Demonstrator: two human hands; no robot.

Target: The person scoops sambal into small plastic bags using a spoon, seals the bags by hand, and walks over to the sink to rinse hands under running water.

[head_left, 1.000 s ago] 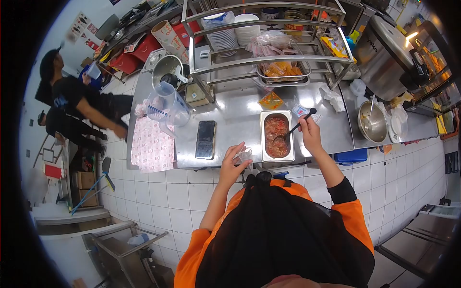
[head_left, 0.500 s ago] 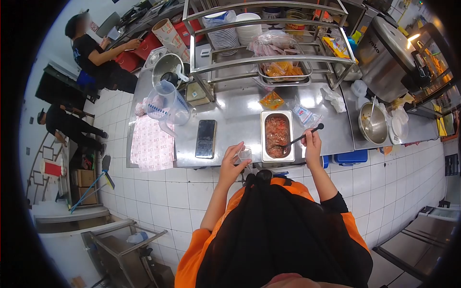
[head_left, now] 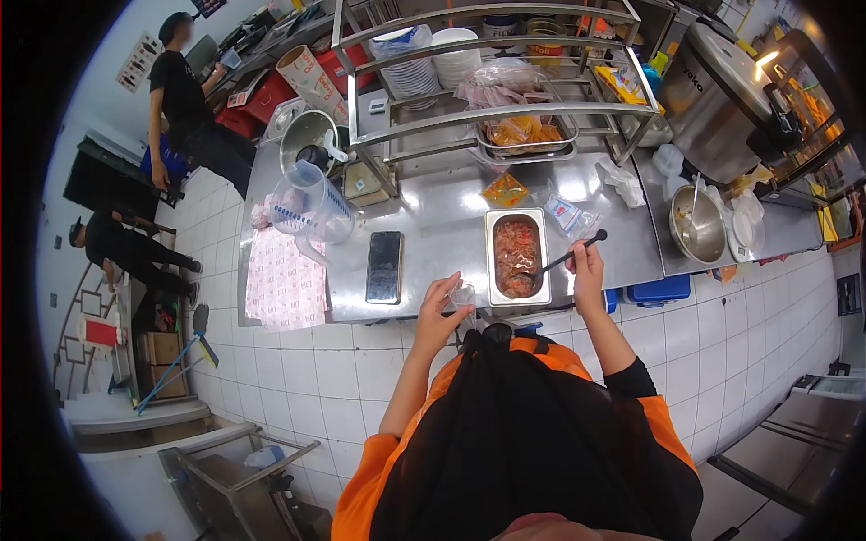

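Note:
My left hand holds a small clear plastic cup by its sides, just left of a rectangular metal pan. That pan contains a chunky red sauce. Fingers of my right hand grip the handle of a black spoon, whose bowl rests in the sauce near the pan's front end. A phone lies flat on the steel counter to the left. Behind the pan are a small bag of orange food and a clear packet with blue print.
A clear measuring jug stands on the left beside printed paper. The steel rack spans the back, holding stacked plates and a tray. At right are a metal bowl and a large cooker. Two people stand at the far left.
My right hand has moved the spoon toward the front of the pan and lowered its handle. The cup stays in my left hand. A person at the left has walked farther back.

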